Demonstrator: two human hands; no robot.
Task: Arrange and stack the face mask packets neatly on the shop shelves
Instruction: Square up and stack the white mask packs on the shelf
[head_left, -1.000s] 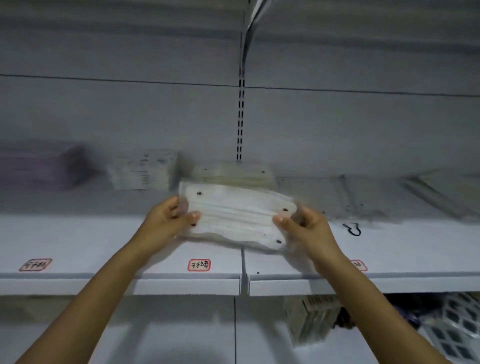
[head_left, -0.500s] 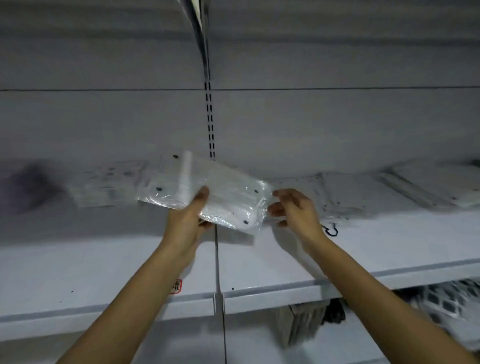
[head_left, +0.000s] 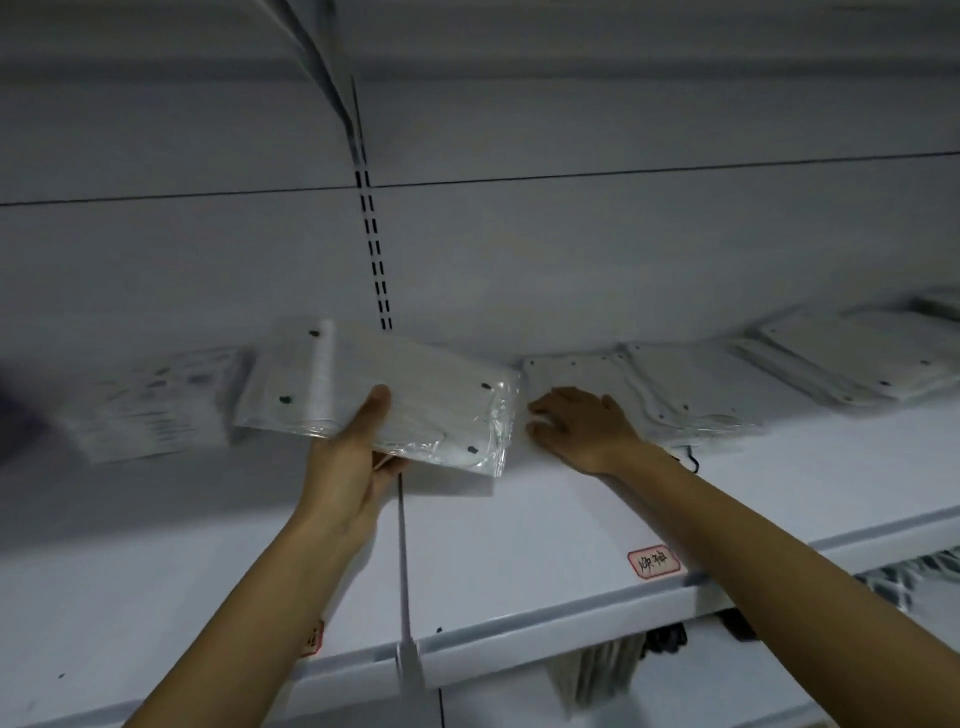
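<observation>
Holding face mask packet above shelf, left hand alone grips it now, thumb on top. Right hand released it, now lies flat, fingers straight, on flat packets beside. Probably clearing place for stacking.

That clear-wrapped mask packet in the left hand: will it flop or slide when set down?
The mask packet probably flexes: its unsupported right edge looks droopy beyond the left hand. The glossy wrap likely slides easily on the smooth shelf. One-handed hold suggests it is light.
</observation>
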